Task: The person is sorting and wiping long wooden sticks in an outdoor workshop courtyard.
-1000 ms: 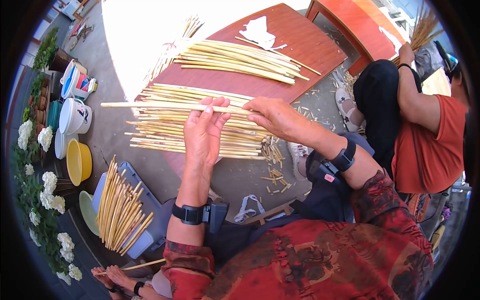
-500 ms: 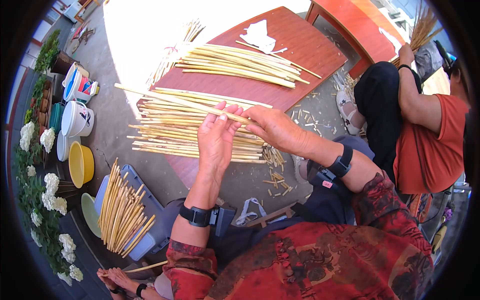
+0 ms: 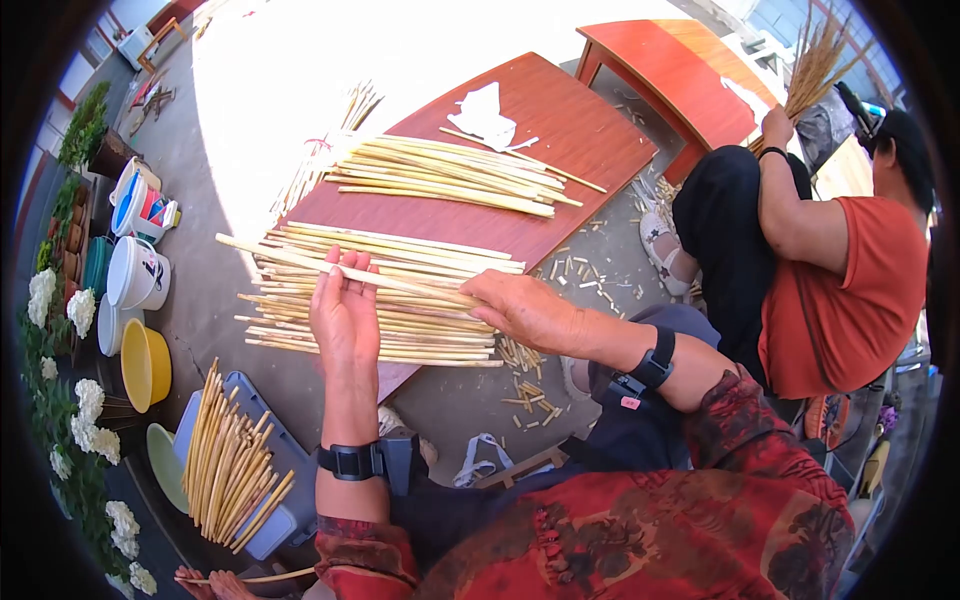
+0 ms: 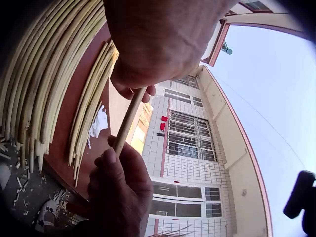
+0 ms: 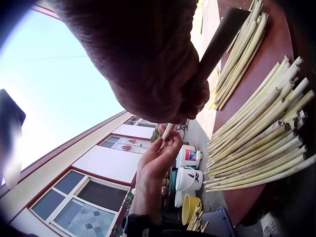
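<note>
A long pale stalk (image 3: pixel 415 288) slants across in front of me, above the other stalks. Its near end is gripped by my right hand (image 3: pixel 525 308), thumb and fingers around it; the right wrist view shows that end dark beyond the fist. Farther along, my left hand (image 3: pixel 347 310) is palm up, the stalk (image 5: pixel 168 130) passing between its thumb and fingers. Just beyond the hands, a row of similar stalks (image 3: pixel 375 335) lies on the red-brown low table (image 3: pixel 560 120). Another pile of stalks (image 3: pixel 450 170) lies farther back on it.
At left, a bundle of short sticks (image 3: pixel 230 460) rests on a blue-grey bin (image 3: pixel 290 450). White buckets (image 3: pixel 135 275) and a yellow basin (image 3: pixel 146 365) stand behind. Cut pieces (image 3: pixel 530 395) litter the ground. Another person in an orange shirt (image 3: pixel 830 300) sits at right, holding a brush-like bundle (image 3: pixel 815 70).
The head view has shifted. Both hands still hold the stalk, which has gone from nearly level to slanting. My left hand now sits farther from my right hand along it.
</note>
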### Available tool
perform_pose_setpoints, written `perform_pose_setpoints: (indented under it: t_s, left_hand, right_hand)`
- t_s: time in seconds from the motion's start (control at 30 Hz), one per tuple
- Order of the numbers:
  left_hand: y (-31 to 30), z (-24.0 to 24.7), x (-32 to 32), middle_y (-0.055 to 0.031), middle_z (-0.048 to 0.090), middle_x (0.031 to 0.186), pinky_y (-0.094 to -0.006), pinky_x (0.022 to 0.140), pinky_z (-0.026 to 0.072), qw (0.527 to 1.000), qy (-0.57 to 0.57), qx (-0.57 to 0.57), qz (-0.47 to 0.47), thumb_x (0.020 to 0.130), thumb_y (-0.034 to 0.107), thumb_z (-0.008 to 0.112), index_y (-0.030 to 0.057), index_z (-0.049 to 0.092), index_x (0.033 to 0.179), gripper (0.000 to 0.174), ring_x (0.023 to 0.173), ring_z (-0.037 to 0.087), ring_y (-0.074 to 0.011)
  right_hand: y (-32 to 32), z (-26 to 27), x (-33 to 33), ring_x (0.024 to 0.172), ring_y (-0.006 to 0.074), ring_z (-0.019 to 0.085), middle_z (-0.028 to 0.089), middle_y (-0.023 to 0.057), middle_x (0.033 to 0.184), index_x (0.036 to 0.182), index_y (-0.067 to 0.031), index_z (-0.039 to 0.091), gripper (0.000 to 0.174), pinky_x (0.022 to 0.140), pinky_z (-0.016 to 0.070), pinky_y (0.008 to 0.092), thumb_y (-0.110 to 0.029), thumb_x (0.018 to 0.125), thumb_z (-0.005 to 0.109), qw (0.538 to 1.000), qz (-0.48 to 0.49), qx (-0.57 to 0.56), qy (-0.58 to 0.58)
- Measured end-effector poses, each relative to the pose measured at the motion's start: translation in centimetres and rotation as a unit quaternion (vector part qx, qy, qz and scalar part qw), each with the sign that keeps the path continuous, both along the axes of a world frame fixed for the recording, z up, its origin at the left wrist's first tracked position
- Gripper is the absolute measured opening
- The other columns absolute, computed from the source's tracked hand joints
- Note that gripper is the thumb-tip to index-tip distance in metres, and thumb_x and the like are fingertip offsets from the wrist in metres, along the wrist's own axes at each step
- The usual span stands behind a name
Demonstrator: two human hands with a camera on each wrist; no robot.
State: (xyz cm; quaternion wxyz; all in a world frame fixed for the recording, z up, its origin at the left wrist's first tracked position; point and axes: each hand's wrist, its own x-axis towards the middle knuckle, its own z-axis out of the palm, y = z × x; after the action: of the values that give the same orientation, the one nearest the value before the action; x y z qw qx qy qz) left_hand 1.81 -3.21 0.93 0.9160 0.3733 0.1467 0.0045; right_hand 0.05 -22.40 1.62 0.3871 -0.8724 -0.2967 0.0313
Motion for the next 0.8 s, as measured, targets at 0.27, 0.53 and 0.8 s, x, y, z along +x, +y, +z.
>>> perform_pose_setpoints:
  t_s: [0.27,0.53,0.8]
  left_hand:
    - [-2.7,-0.3,-1.3,-0.0121,0.051,0.101,-0.0389,0.089,0.0402,0.995,-0.016,-0.013,-0.093,0.087,0.007,0.044,-0.0044,0.039,0.117,0.033,0.099,0.049,-0.0235]
    - [10.8,0.8,2.2,-0.0122,0.052,0.097,-0.0381,0.088,0.0432,0.981,-0.033,-0.082,0.171,0.087,0.006,0.041,-0.0066,0.042,0.113,0.029,0.094,0.052,-0.0227]
    - [10.8,1.0,1.6,-0.0088,0.05,0.094,-0.0368,0.086,0.0432,0.967,-0.035,-0.061,0.243,0.091,0.014,0.035,-0.0025,0.044,0.112,0.029,0.091,0.05,-0.0205]
  right_hand:
    - [1.0,0.5,0.5,0.083,0.036,0.054,0.055,0.0193,0.088,0.097,-0.0026,0.048,0.021,0.07,0.0426,0.0418,-0.015,0.081,0.052,0.997,-0.037,0.017,0.063]
    - [-1.5,0.9,1.3,0.085,0.0341,0.053,0.056,0.0163,0.09,0.097,-0.0021,0.051,0.021,0.072,0.0423,0.0407,-0.017,0.083,0.05,0.993,0.034,-0.048,0.105]
    - [-2.3,0.5,1.4,0.085,0.0338,0.054,0.056,0.0167,0.09,0.097,-0.0026,0.052,0.021,0.073,0.0429,0.0402,-0.017,0.083,0.049,0.996,0.034,-0.068,0.041]
